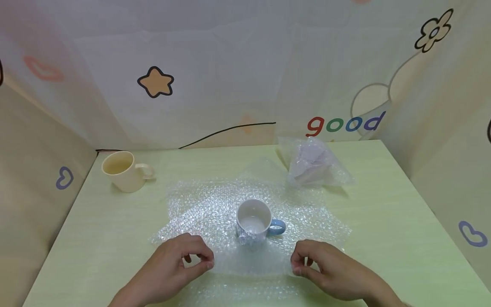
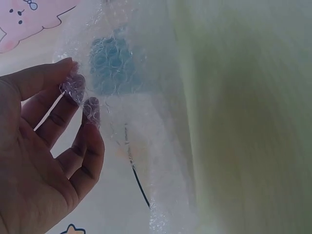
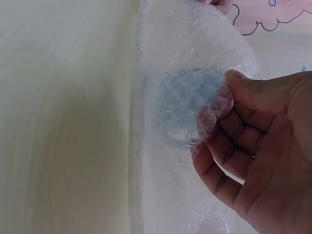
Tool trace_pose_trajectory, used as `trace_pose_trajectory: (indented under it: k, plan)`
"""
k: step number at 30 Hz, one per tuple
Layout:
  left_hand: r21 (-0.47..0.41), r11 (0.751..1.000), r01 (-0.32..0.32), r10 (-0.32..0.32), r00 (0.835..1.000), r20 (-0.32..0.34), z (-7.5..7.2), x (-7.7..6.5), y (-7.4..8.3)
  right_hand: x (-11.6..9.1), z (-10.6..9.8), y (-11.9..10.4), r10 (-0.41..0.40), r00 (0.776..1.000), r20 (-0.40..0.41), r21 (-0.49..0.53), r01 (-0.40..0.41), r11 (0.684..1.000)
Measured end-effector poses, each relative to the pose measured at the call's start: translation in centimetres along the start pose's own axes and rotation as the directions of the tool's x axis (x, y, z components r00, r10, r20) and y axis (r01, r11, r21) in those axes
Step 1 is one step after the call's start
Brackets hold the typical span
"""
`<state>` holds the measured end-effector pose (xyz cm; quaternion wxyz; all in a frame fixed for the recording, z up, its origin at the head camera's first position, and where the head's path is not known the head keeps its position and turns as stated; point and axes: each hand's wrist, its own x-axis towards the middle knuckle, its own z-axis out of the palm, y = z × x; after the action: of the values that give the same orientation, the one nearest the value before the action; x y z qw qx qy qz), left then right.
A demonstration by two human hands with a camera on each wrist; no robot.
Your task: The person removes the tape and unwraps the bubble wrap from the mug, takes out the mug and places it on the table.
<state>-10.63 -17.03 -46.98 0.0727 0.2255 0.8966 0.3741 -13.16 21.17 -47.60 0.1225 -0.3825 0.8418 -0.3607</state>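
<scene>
Your left hand (image 1: pixel 172 261) pinches the near edge of the bubble wrap (image 1: pixel 207 209) between thumb and fingertips, its remaining fingers loosely bent. Your right hand (image 1: pixel 330 268) mirrors it, thumb and fingertips closed on the same edge farther right. In both wrist views, some of your fingertips show through the clear bubbles. Between your hands the edge is lifted off the surface (image 1: pixel 406 247), and more wrap shows below it, toward the surface's near edge.

Just beyond this raised flap, the blue-handled mug (image 1: pixel 253 213) stands upright on the wrap, around the middle of the surface. Its inside is white, and its handle points toward the surface's right edge. The flap covers the lower part of its near side; through it, the wrist views show a blurred patch of blue. Neither hand touches the mug.

Farther out, a cream mug (image 1: pixel 128 181) stands upright near the far left corner, its handle also turned right. Along the far edge, toward the right corner, sits a pale purple bundle (image 1: pixel 312 160) in clear wrapping. Behind it hangs a printed cloth (image 1: pixel 230 76) with a star, a flower and the word "good".
</scene>
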Motion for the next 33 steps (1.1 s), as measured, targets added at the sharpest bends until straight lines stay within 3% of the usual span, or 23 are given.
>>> trace_pose_trajectory:
  k: [4,9,13,20,24,27,33]
  plan:
    - [0.002,1.0,-0.005,0.005,1.0,-0.002,0.4,-0.4,-0.1,-0.2,0.2,-0.2,0.02,0.999,0.027,-0.017,-0.02,1.0]
    - [0.036,0.997,-0.065,0.066,0.998,-0.019,0.9,-0.9,-0.3,-0.2,0.4,-0.2,0.017,0.998,0.059,-0.032,-0.015,0.999]
    - [0.032,0.998,-0.053,0.052,0.998,0.025,0.9,-0.9,-0.3,-0.3,0.5,0.0,0.023,0.996,0.085,-0.008,-0.022,1.0]
    - [0.041,0.99,-0.134,0.133,0.99,0.04,1.4,-1.2,-0.7,-0.5,0.7,0.2,0.029,0.99,0.136,0.046,-0.036,0.998]
    - [0.011,0.99,-0.14,0.139,0.987,0.086,1.3,-1.2,-1.0,-0.6,0.9,0.2,0.014,0.99,0.143,0.033,-0.019,0.999]
    - [-0.019,0.991,-0.132,0.134,0.982,0.131,1.2,-1.2,-1.1,-0.6,1.1,0.4,0.006,0.988,0.152,0.034,-0.011,0.999]
    - [-0.094,0.995,-0.027,0.051,0.965,0.259,1.0,-1.2,-1.3,-0.7,1.4,0.7,0.001,0.986,0.165,0.044,-0.008,0.999]
